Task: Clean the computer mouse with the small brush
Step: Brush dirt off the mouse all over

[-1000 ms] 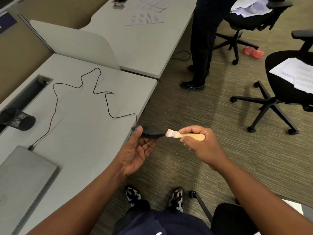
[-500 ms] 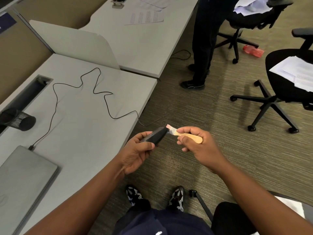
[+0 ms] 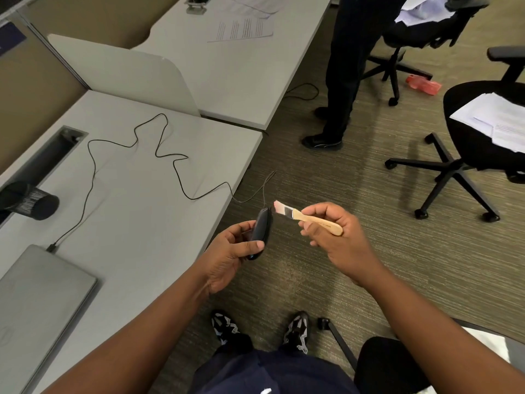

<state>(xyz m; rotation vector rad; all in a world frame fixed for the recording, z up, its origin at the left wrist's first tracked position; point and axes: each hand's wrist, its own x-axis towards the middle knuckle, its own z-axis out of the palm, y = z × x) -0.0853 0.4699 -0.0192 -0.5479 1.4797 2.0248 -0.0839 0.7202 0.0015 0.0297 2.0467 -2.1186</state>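
Note:
My left hand (image 3: 231, 253) grips a black computer mouse (image 3: 260, 232) in the air beside the desk edge, held on its side with its nose pointing away from me. Its thin black cable (image 3: 159, 155) runs from the nose back over the desk in loose bends to a laptop. My right hand (image 3: 333, 237) holds a small brush (image 3: 308, 218) by its wooden handle. The pale bristles point left and sit at the top front end of the mouse.
A grey desk (image 3: 136, 223) lies on my left with a closed laptop (image 3: 37, 302) and a black mesh cup (image 3: 31, 201) lying on its side. A person's legs (image 3: 343, 81) stand ahead. Office chairs (image 3: 468, 143) with papers are on the right, carpet below.
My left hand has turned the mouse from lying flat to standing on its side, nose away from me. The brush has risen slightly and its bristles now meet the mouse's front end.

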